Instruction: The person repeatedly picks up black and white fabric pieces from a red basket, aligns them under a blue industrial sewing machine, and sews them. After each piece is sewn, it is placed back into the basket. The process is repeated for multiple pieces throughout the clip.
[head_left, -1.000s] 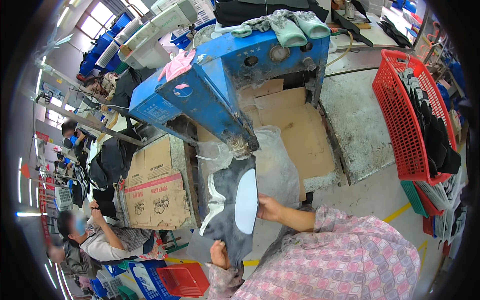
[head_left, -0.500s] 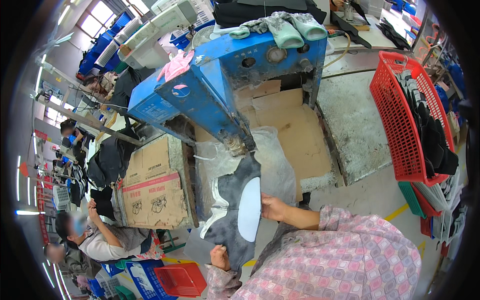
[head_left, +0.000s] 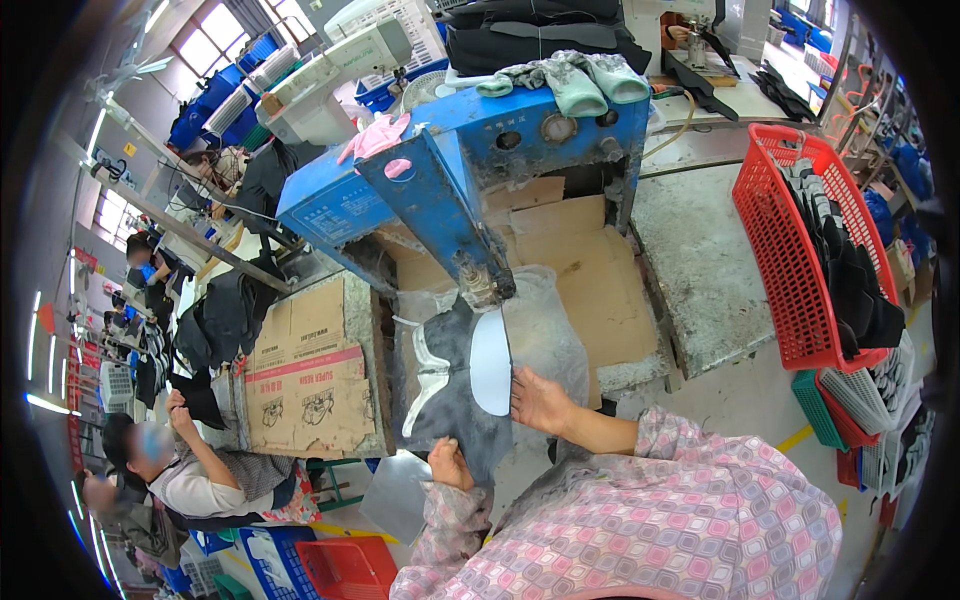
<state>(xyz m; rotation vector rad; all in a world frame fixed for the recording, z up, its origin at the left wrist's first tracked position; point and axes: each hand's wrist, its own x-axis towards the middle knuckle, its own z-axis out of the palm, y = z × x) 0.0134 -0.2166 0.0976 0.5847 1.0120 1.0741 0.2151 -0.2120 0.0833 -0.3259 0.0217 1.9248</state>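
A dark grey fabric piece (head_left: 448, 365) lies below the metal head (head_left: 484, 285) of a blue press, its far end directly under that head. It bears a white half-oval patch (head_left: 490, 365) along its right side and a white curved strip (head_left: 430, 380) along its left. My left hand (head_left: 452, 463) is closed on the near edge of the piece, fingers curled. At the right edge, beside the white patch, my right hand (head_left: 543, 401) holds the piece; some of its fingertips are hidden. Clear plastic sheeting (head_left: 555, 340) lies under the piece.
The blue press (head_left: 425, 195) stands ahead, with patterned gloves (head_left: 570, 80) and a pink glove (head_left: 378, 137) on it. Flattened cardboard (head_left: 305, 375) covers the left table. A red basket (head_left: 790, 260) of dark pieces stands right. A co-worker (head_left: 215, 470) sits at left.
The dark fabric piece has moved away from me, farther under the press head, and both hands have gone with it. My right hand's fingers look flatter against its edge.
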